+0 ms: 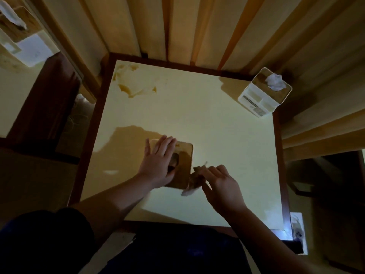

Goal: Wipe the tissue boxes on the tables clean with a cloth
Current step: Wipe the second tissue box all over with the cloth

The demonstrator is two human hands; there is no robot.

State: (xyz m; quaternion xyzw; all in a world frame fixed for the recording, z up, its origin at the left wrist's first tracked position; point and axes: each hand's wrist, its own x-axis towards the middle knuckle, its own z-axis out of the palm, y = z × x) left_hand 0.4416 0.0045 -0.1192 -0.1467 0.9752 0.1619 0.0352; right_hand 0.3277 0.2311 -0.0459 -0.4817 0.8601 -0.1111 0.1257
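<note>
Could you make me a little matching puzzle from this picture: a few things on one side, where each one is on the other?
Things:
1. white tissue box with a wooden lid
2. wooden-topped tissue box
3. crumpled cloth
4. pale square table

Places:
A. pinched in the right hand
B. under the left hand
C. far right corner of the table
D. beneath everything

Pairs: 1-C, 2-B, 3-A, 4-D

Three tissue boxes; one cloth; two tables.
</note>
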